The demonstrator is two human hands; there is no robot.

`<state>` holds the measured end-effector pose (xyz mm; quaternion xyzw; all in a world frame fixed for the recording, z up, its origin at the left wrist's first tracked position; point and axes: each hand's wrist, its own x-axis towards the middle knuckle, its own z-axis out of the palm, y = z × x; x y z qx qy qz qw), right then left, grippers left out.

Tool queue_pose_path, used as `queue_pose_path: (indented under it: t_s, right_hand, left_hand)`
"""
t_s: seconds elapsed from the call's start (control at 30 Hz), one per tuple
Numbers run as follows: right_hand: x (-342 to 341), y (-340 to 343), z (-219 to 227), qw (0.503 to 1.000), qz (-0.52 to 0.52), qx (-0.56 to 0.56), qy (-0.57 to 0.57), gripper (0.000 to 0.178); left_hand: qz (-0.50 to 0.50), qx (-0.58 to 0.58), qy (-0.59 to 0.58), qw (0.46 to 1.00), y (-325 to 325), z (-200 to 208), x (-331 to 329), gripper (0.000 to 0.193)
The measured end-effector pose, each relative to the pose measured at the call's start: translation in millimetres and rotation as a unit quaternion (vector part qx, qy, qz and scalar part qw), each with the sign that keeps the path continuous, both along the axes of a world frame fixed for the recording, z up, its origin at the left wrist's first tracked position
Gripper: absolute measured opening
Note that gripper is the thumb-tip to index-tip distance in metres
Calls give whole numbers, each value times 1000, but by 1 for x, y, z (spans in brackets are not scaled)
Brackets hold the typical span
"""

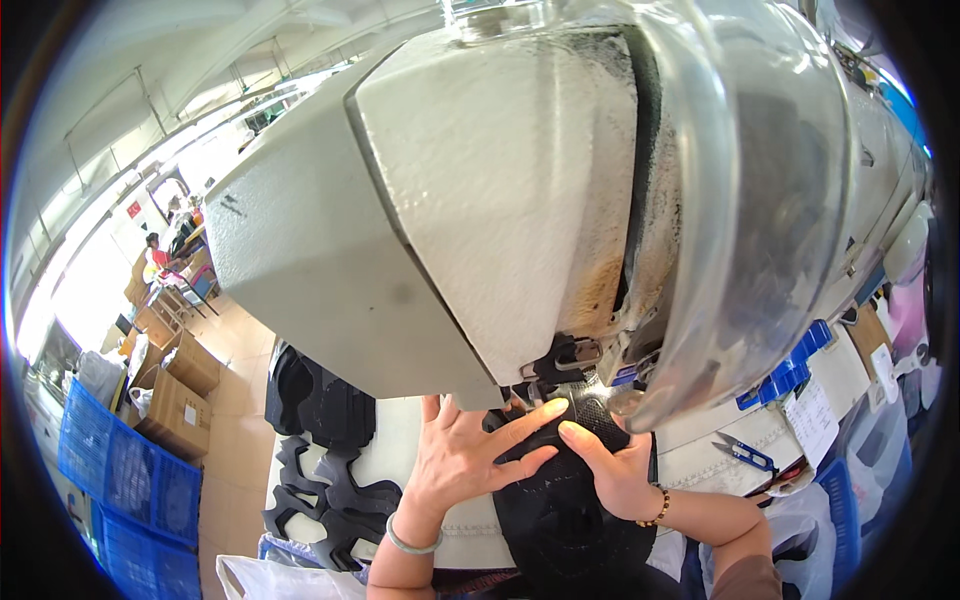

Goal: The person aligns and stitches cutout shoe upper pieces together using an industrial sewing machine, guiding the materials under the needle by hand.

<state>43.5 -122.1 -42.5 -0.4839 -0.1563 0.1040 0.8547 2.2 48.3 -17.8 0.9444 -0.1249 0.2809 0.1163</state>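
A black piece that looks like a shoe upper [560,510], with a textured patch at its far end, lies under the sewing machine's needle area, close below the large grey machine head [500,190]. Spread out, the fingers of my left hand [455,455] rest along its left side, with the index fingertip near the presser foot. My right hand [618,478] presses on the piece from the right, its thumb stretched toward my left index finger. The other right fingers are partly hidden. Where the needle meets the material, the machine blocks my sight.
Cut black pieces [325,490] lie left of the work, beside a black stack [320,400]. Thread snips [745,452], a paper sheet [808,425] and a blue tray [785,370] are at the right. Blue crates [125,455] and cardboard boxes [175,415] stand on the floor. Another person [155,257] sits far left.
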Motion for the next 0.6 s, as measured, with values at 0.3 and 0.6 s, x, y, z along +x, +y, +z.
queue_pose_path:
  t_s: [0.3,0.6]
  right_hand:
    - [4,11,-5,990,-41,-84,-102,8]
    - [5,6,-11,993,-57,-65,-86,26]
  left_hand:
    - [-114,-17,-97,989,2,4,4,32]
    - [-141,-64,-158,975,-2,8,10,29]
